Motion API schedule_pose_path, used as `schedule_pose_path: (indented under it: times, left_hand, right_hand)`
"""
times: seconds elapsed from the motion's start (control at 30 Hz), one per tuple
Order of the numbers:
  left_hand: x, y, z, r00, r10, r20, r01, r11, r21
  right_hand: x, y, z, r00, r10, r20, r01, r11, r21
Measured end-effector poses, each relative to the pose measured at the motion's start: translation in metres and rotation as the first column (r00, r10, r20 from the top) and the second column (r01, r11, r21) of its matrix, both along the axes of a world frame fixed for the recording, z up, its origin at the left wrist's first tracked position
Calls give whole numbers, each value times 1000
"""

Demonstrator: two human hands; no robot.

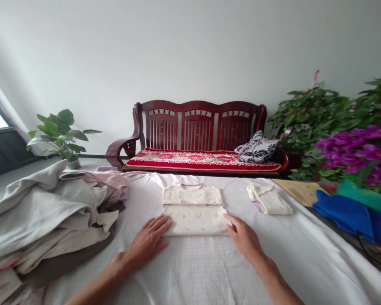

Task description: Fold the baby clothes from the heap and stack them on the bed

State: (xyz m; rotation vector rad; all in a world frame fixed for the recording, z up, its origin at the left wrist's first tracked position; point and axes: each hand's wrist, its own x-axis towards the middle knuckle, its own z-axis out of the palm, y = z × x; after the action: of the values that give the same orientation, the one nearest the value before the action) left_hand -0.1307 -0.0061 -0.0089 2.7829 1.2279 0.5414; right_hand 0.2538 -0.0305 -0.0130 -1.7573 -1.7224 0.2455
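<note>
A small cream shirt (193,207) with a lilac neckband lies partly folded on the white sheet (209,267), its lower half turned up. My left hand (147,241) lies flat at the fold's near left corner, fingers stretched and touching the cloth. My right hand (243,237) rests at the near right corner, fingers extended onto the fabric edge. Neither hand grips anything.
A heap of unfolded pale clothes (47,216) fills the left. A folded cream garment (268,199) lies at the far right of the sheet, beside a tan board (300,190) and blue cloth (352,216). Behind stand a red-cushioned wooden bench (197,140) and potted plants (352,135).
</note>
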Motion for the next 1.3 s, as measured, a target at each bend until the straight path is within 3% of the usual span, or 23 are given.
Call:
schedule_pose_path:
  times: [0.1, 0.23, 0.37, 0.57, 0.83, 1.0, 1.13, 1.3]
  left_hand:
    - [-11, -5, -1, 997, 52, 65, -53, 998, 20]
    - [-19, -10, 4, 997, 62, 53, -62, 998, -2]
    - [-14, -11, 8, 999, 45, -7, -45, 999, -11]
    - [-4, -6, 7, 998, 59, -19, -58, 997, 45]
    - [3, -4, 17, 998, 63, 18, -65, 986, 151]
    - [7, 8, 27, 974, 107, 197, -126, 988, 84]
    - [16, 30, 35, 897, 214, 387, -213, 976, -44]
    - [35, 77, 41, 722, 487, 492, -425, 873, -240]
  right_hand:
    - [3, -4, 7, 999, -34, 1, 34, 998, -53]
    - [11, -10, 16, 996, 85, -15, -86, 988, -125]
    - [11, -13, 18, 976, 195, 98, -189, 980, -66]
    - [8, -16, 20, 950, 249, 188, -239, 968, -74]
    - [5, -14, 25, 971, 161, 178, -183, 976, 116]
    - [5, 5, 25, 990, 143, -10, -139, 973, 185]
    - [2, 33, 30, 979, 86, -186, -63, 990, 127]
    - [-10, 84, 35, 959, -33, -281, 84, 981, 173]
